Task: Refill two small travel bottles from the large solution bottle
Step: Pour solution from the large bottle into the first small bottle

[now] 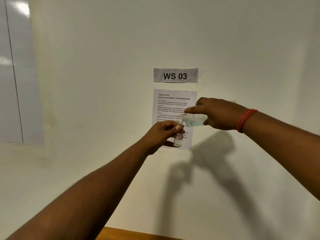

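My left hand (160,134) grips a small clear travel bottle (178,140) upright in the air; it has a red-and-blue label and some clear liquid at its bottom. My right hand (220,115) holds the large clear solution bottle (193,119) tipped on its side, uncapped. Its open neck rests just over the small bottle's mouth, and pale liquid lies in its lower side. Both hands are raised in front of the wall. No second travel bottle or cap is in view.
A white wall fills the view, with a "WS 03" sign (175,75) and a printed task sheet (173,104) behind the hands. A strip of wooden tabletop (131,234) shows at the bottom edge. A glossy panel (15,75) stands at the left.
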